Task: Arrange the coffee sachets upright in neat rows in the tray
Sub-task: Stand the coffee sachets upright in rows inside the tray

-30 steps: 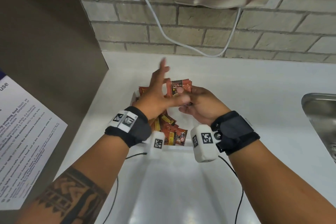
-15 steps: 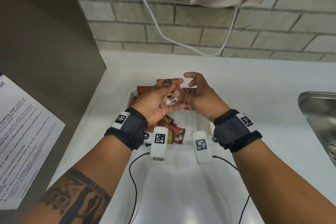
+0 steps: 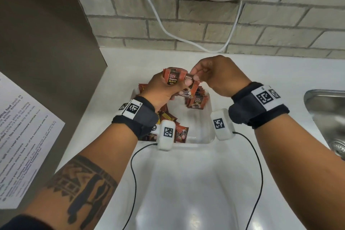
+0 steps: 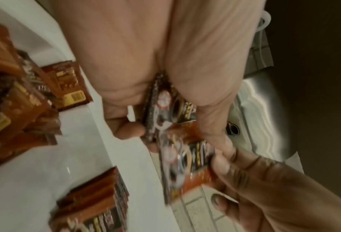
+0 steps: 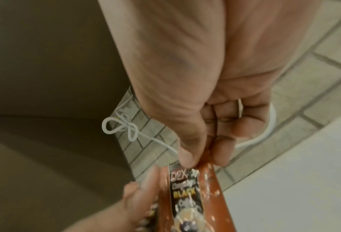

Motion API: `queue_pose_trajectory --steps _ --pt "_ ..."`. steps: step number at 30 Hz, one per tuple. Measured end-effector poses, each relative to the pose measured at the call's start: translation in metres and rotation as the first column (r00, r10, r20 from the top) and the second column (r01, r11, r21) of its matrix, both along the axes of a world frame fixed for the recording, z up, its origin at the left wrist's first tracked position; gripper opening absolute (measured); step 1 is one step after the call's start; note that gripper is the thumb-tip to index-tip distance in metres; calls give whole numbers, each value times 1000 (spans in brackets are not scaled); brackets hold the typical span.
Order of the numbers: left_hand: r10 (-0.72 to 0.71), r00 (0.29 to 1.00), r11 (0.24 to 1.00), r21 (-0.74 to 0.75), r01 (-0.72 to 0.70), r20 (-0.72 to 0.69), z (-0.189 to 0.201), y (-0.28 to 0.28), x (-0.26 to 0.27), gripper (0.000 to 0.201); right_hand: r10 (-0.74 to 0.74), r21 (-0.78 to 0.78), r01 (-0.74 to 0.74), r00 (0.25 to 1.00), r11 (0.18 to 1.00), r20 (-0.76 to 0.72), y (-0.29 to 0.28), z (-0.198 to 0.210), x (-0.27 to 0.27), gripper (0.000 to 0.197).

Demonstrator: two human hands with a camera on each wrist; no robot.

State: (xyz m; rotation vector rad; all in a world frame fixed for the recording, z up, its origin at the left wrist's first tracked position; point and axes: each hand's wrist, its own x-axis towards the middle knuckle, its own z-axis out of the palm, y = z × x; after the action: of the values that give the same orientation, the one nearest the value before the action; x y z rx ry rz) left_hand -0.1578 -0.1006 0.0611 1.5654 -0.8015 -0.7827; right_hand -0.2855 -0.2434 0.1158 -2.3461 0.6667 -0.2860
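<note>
My left hand (image 3: pixel 164 89) grips a small stack of red-brown coffee sachets (image 3: pixel 172 79) above the far left of the clear tray (image 3: pixel 208 136). My right hand (image 3: pixel 209 76) pinches the top edge of the front sachet (image 5: pixel 187 186) of that stack between thumb and forefinger. In the left wrist view the held sachets (image 4: pixel 177 150) fan out from my left hand (image 4: pixel 165 109), and my right hand's fingers (image 4: pixel 225 166) meet them. A short row of sachets (image 3: pixel 197 100) stands upright at the tray's far right. Loose sachets (image 3: pixel 179 133) lie piled on its left side.
The tray sits on a white counter (image 3: pixel 261 73) against a brick wall (image 3: pixel 205 24). A steel sink (image 3: pixel 328 117) lies to the right. A brown panel (image 3: pixel 46 43) with a printed notice (image 3: pixel 24 136) stands on the left. A white cable (image 3: pixel 162 26) hangs on the wall.
Both hands lifted slightly and turned the stack upright, labels toward me. My right hand shifted from beside the stack to pinching the top of its front sachet.
</note>
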Motion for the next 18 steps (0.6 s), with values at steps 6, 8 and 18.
queue_pose_trajectory --steps 6,8,18 --pt "-92 981 935 355 27 170 -5 19 13 18 -31 -130 2 975 991 -218 -16 -18 -13 13" --pt "-321 935 844 495 208 154 -7 19 4 17 -39 -128 4 961 992 -275 -19 -28 -13 9" --pt "-609 789 531 781 328 83 -44 -46 -36 29 -39 -221 -80 872 972 -488 -17 -59 3 23"
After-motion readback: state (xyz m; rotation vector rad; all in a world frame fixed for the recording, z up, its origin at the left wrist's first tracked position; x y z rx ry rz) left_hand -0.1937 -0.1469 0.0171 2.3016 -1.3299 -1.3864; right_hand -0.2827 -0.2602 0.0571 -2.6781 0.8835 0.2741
